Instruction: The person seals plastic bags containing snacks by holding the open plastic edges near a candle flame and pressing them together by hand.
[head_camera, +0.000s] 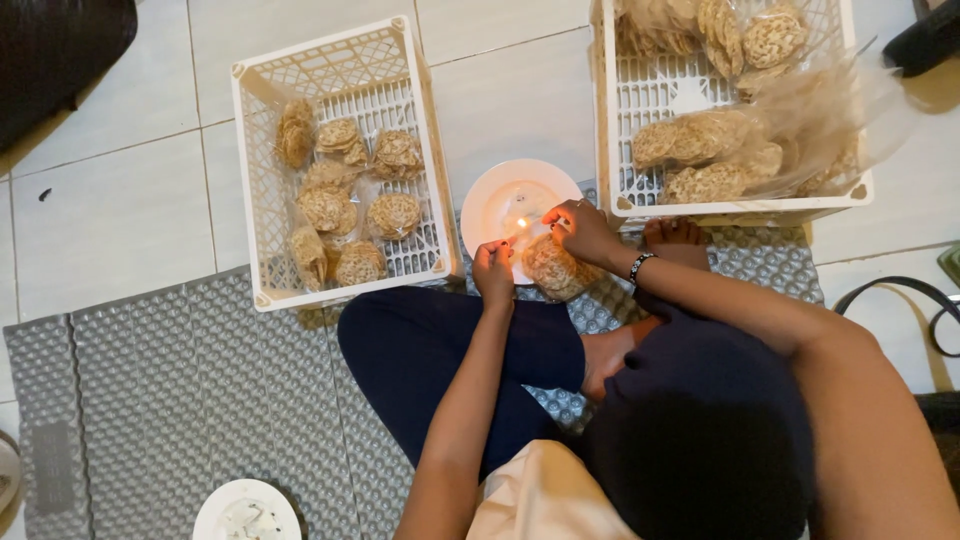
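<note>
- Two hands meet at the middle of the frame over a small flame (521, 223) that burns on a white plate (497, 195) on the floor.
- The left hand (492, 270) sits just below and left of the flame, fingers pinched narrow on what looks like the edge of a clear bag of round crackers (556, 266).
- The right hand (585, 230) is right of the flame, fingers closed on the bag's upper part; a beaded bracelet (640, 265) circles that wrist.
- The bag lies between the hands, its bulk lower right of the flame and its held edge turned up and left toward it. The two hands look about equally near the flame; the edge itself is too small to tell whether it touches the flame.
- Both forearms reach up the frame from the seated person, the left nearly straight, the right coming in at a slant from the lower right.
- A white crate (250, 180) at upper left holds bagged crackers; a second white crate (730, 205) at upper right holds more bags.
- A grey quilted mat (170, 400) covers the tiled floor (110, 200) under the person; another small white dish (247, 510) sits at the bottom edge.
</note>
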